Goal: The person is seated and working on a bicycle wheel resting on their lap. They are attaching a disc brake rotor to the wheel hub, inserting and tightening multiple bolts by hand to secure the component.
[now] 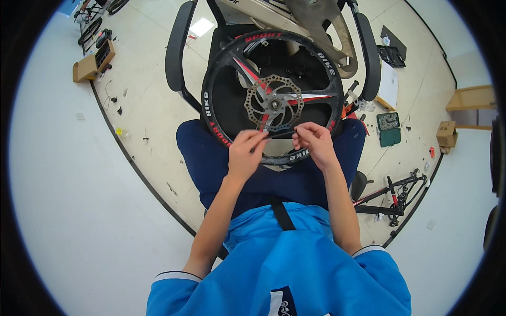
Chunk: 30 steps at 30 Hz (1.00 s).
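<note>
Two hands pinch a thin black strip (282,134).

— Any boxes about?
— A brown cardboard box (86,68) lies on the floor far up-left of the hands. Another small one (446,134) sits well off to their right.
— Anything else?
— A green open case (389,129), nearer, right of the hands.

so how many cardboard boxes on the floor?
3 seen. One open cardboard box far left near the black tool tray; a small box right of the green case; a larger flat box above it. More may hide.
</note>
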Each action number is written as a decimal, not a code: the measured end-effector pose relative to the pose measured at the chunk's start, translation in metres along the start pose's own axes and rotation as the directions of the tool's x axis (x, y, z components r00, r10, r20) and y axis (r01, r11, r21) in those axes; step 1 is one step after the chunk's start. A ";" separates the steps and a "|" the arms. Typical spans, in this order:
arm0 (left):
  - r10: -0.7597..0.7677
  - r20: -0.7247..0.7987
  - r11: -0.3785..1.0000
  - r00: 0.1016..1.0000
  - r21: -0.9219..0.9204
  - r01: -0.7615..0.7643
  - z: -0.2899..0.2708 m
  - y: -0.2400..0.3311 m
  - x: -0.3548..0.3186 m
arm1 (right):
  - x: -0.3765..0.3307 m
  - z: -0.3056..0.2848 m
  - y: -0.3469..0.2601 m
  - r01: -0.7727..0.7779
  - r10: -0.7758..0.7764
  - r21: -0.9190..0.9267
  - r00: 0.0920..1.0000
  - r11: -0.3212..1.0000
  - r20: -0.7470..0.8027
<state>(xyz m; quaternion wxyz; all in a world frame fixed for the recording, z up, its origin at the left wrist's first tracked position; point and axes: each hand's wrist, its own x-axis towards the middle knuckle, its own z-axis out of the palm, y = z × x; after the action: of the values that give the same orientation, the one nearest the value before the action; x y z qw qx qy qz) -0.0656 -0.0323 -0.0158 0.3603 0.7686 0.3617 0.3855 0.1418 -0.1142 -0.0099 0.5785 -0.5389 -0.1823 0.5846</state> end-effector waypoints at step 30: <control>0.179 -0.171 0.984 0.969 0.052 -0.172 0.055 -0.035 0.044 | -0.019 0.026 0.063 0.062 -0.080 -0.185 0.992 0.981 -0.095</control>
<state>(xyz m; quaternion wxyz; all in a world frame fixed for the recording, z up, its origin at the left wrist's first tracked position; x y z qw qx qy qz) -0.0093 0.0058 -0.0549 0.2775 0.7672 0.3295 0.4751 0.0850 -0.1371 -0.0455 0.5561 -0.6115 -0.2243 0.5163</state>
